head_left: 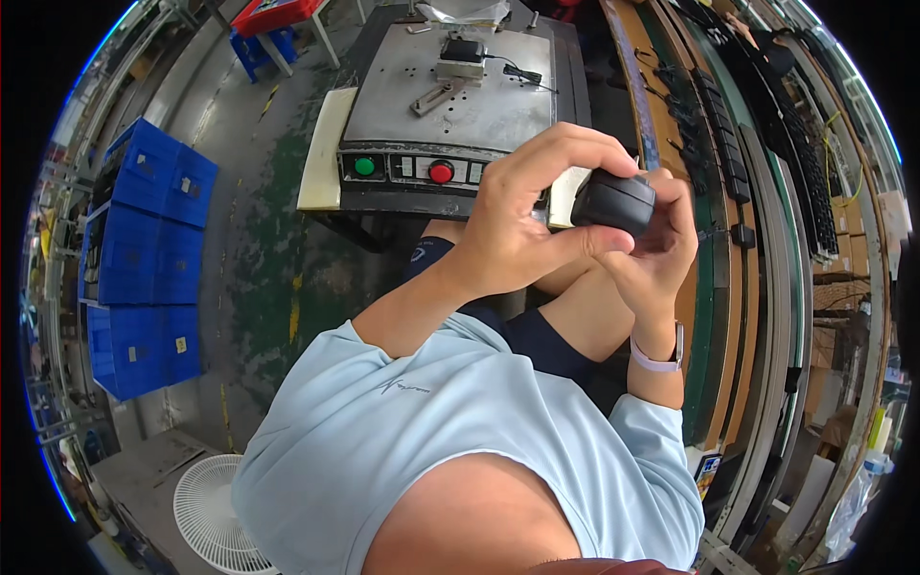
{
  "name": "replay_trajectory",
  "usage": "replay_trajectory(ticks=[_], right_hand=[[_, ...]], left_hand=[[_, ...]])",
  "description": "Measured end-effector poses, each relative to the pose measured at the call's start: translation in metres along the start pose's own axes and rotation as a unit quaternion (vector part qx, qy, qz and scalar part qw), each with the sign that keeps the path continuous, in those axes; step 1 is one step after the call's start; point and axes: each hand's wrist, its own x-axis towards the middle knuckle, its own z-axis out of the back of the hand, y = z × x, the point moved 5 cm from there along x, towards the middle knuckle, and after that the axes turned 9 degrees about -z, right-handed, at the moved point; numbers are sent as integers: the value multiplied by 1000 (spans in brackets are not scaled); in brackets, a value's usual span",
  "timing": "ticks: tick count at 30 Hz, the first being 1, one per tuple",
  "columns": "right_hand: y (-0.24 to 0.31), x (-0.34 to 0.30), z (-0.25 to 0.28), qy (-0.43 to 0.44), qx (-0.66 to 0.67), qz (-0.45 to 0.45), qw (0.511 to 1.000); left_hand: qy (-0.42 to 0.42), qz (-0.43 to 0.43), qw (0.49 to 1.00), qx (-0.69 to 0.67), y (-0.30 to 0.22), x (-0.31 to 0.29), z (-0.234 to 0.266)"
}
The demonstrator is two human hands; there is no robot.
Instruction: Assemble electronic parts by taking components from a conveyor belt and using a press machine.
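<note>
Between my two hands, near the machine's front right corner, I hold a black power adapter (613,203) with rounded edges and a seam along its casing. My left hand (517,213) grips it from the left, with fingers over the top and thumb along the lower edge. My right hand (654,261) is closed round its right side, the wrist wearing a pale band. Ahead, a second black adapter (464,50) sits on a metal block (461,71), its thin black cable (522,73) trailing right over the grey metal plate (383,110).
The machine's front panel carries a green button (364,166) and a red button (441,172). A metal bracket (433,99) lies on the plate. Stacked blue bins (144,254) and a white fan (216,513) stand left. Along the conveyor line (709,144) at right lie several black adapters.
</note>
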Motion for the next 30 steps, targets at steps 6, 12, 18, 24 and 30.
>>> replay_trajectory(ticks=[6, 12, 18, 24, 30], right_hand=[[5, -1, -12, -66, 71, -51, 994], [-6, -1, -11, -23, -3, -121, 992], [-29, 3, -9, 43, 264, -391, 881], [-16, 4, -12, 113, 252, -474, 836], [-2, -6, 7, 173, 24, -285, 942]], left_hand=[[-64, 7, 988, -138, 8, -4, 4], [-107, 146, 967, -181, 21, -5, 11], [173, -90, 961, 194, 3, 24, 20], [256, -61, 943, 204, 7, 10, 24], [262, 21, 944, 201, 3, 1, 23]])
